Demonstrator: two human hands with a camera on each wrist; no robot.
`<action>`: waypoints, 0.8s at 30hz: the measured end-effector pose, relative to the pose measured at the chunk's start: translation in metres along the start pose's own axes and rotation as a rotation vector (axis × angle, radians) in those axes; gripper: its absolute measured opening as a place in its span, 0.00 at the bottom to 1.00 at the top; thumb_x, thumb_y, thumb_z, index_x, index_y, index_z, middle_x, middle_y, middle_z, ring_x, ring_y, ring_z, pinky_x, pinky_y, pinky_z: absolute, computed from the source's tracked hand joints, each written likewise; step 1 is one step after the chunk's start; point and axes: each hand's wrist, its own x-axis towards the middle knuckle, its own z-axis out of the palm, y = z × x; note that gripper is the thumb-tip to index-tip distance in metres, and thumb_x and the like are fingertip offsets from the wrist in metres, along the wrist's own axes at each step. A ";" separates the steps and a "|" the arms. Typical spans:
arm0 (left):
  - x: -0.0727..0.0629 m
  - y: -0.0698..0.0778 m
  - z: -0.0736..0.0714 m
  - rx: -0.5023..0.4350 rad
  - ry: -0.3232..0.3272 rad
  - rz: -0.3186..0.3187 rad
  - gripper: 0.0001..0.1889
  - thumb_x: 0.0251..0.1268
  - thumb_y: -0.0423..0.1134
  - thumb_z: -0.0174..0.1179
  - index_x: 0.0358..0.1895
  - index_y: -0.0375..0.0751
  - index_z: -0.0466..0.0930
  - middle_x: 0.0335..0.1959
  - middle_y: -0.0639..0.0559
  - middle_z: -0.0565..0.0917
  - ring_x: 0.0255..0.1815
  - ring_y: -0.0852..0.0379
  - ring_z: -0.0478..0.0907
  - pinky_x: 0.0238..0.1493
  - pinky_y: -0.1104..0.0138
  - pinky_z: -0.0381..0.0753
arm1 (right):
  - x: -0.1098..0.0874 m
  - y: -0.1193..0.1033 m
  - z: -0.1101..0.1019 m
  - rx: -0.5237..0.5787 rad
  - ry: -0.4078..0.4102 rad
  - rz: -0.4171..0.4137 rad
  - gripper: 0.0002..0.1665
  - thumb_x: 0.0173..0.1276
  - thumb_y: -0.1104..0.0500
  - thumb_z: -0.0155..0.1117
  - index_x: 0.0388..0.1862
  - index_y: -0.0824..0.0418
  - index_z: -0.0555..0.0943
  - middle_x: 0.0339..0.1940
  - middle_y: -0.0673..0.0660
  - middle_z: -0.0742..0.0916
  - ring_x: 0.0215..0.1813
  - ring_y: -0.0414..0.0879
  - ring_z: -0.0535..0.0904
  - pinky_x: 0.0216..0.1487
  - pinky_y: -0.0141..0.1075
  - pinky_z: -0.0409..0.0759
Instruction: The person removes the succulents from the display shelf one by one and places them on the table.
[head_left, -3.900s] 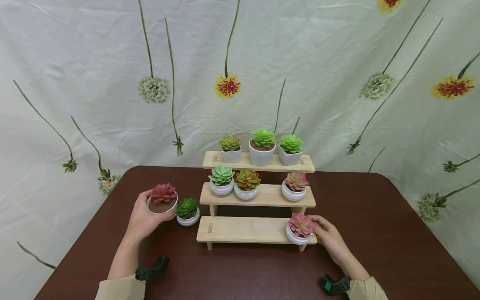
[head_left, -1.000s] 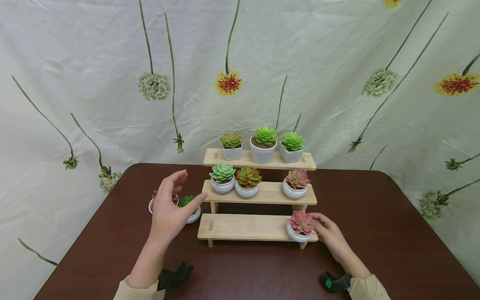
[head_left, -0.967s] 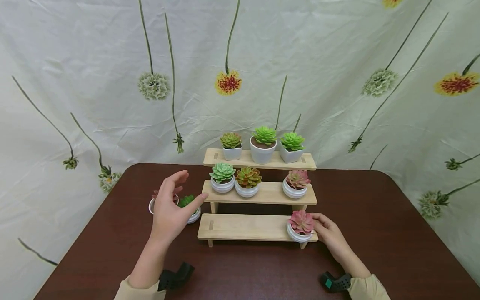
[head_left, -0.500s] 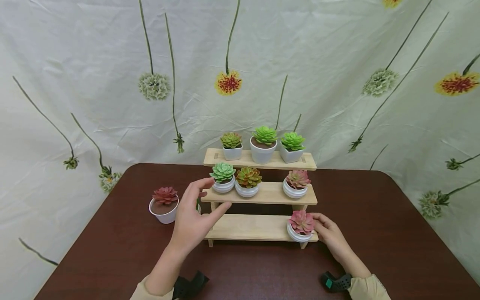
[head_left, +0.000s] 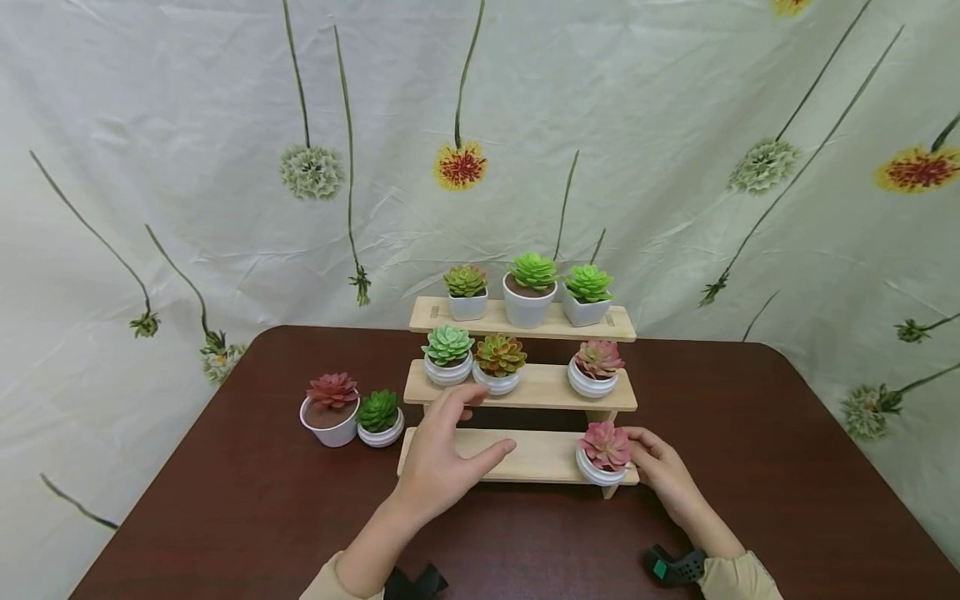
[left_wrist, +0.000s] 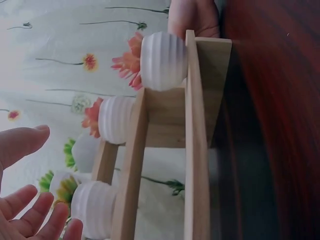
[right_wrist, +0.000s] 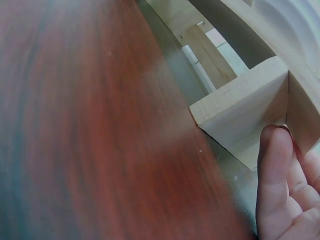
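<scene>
Nearest, a black strap device (head_left: pixel 675 568) sits at the right wrist (a second shows partly under the left forearm), both just past pale cuffs. The left hand (head_left: pixel 441 468) is spread and holds nothing, its thumb well apart from the bent fingers, in front of the wooden stand's (head_left: pixel 540 454) lowest tier. The right hand (head_left: pixel 666 479) grips the stand by the right end of that tier — thumb beneath the plank's overhang, fingers at its edge; whether the fingertips also touch the pink succulent (head_left: pixel 606 452) just beside them is hidden.

That succulent stands upright on the lowest tier. To the left, on the dark table (head_left: pixel 225 517), a red succulent (head_left: pixel 330 417) and a dark green succulent (head_left: pixel 380 421) stand side by side. Farther back, the middle tier bears three potted plants — two close together, one apart at right — and the top tier three more. Behind hangs a flower-printed cloth (head_left: pixel 622 100).
</scene>
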 end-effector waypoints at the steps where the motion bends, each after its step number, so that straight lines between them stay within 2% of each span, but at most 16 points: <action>1: 0.000 0.000 0.002 -0.011 -0.011 -0.007 0.30 0.47 0.43 0.73 0.55 0.38 0.73 0.50 0.48 0.78 0.52 0.59 0.71 0.49 0.64 0.74 | 0.000 0.000 0.000 -0.001 0.003 0.002 0.18 0.73 0.61 0.50 0.55 0.74 0.68 0.41 0.50 0.81 0.38 0.37 0.78 0.38 0.31 0.78; 7: -0.002 0.003 0.014 -0.070 -0.100 -0.069 0.32 0.47 0.44 0.73 0.57 0.40 0.73 0.50 0.51 0.77 0.52 0.61 0.71 0.50 0.64 0.74 | 0.000 0.000 0.000 -0.006 0.007 0.004 0.18 0.73 0.61 0.50 0.55 0.74 0.68 0.40 0.49 0.81 0.37 0.37 0.78 0.37 0.31 0.78; 12: -0.003 0.003 0.025 -0.103 -0.172 -0.089 0.33 0.47 0.44 0.73 0.58 0.41 0.71 0.52 0.51 0.76 0.54 0.60 0.71 0.51 0.64 0.74 | 0.000 -0.001 0.000 -0.004 0.001 0.000 0.18 0.73 0.61 0.50 0.54 0.74 0.69 0.40 0.49 0.81 0.37 0.37 0.78 0.37 0.31 0.78; 16: -0.004 0.004 0.034 -0.120 -0.200 -0.093 0.32 0.48 0.44 0.72 0.58 0.41 0.71 0.53 0.54 0.76 0.55 0.58 0.72 0.52 0.64 0.74 | 0.000 0.000 0.001 -0.002 0.007 0.003 0.18 0.73 0.61 0.50 0.54 0.73 0.69 0.40 0.49 0.81 0.37 0.37 0.78 0.37 0.31 0.78; 24: -0.007 0.000 0.050 -0.130 -0.248 -0.096 0.32 0.49 0.45 0.72 0.59 0.42 0.70 0.53 0.52 0.76 0.55 0.52 0.74 0.52 0.63 0.74 | 0.000 -0.001 0.001 -0.007 0.006 -0.001 0.17 0.73 0.61 0.50 0.54 0.73 0.69 0.40 0.48 0.81 0.38 0.37 0.78 0.38 0.31 0.78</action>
